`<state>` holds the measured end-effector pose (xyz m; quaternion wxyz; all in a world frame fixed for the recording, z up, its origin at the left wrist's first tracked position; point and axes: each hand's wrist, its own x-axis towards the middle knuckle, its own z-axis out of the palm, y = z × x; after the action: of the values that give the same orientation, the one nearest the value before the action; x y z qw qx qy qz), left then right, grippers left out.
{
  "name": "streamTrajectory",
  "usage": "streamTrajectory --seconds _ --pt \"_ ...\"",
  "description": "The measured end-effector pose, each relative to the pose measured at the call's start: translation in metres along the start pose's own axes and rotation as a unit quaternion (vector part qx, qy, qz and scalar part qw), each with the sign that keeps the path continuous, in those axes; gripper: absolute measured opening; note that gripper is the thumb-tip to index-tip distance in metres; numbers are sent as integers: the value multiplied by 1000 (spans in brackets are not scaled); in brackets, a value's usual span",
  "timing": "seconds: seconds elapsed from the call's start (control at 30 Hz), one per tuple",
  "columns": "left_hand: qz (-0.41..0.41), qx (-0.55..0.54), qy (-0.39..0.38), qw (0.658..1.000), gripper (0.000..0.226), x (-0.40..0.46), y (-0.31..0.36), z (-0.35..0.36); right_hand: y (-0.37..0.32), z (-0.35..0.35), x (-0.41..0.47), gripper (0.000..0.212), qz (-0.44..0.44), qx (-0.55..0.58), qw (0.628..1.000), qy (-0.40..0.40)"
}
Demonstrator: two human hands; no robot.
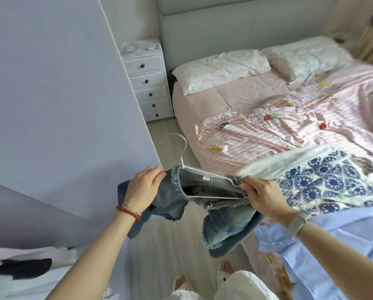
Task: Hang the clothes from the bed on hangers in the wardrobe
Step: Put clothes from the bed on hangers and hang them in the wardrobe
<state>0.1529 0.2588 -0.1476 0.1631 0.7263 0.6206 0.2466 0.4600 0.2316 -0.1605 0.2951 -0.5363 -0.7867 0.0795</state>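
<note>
A frayed blue denim garment (222, 221) hangs between my hands over the floor beside the bed. A white wire hanger (182, 156) sits inside its collar opening, hook pointing up. My left hand (143, 187) grips the garment's left shoulder. My right hand (262, 195) pinches the right shoulder together with the hanger's end. On the bed (203, 100) at the right lie a blue-and-white patterned garment (324, 182) and a light blue shirt (332, 245).
The white wardrobe door (62, 87) stands close at the left. A white drawer chest (147, 81) sits between wardrobe and bed head. A pink striped quilt (289, 126) and two pillows (220, 70) cover the bed. Pale floor (170, 241) runs down the narrow aisle.
</note>
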Motion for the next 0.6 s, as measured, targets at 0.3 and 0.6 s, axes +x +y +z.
streamTrajectory --seconds 0.3,0.6 --pt "172 -60 -20 983 10 66 141 95 57 -61 -104 22 298 -39 948 105" --pt "260 -69 -38 962 20 186 346 230 221 -175 -99 18 398 -131 864 280"
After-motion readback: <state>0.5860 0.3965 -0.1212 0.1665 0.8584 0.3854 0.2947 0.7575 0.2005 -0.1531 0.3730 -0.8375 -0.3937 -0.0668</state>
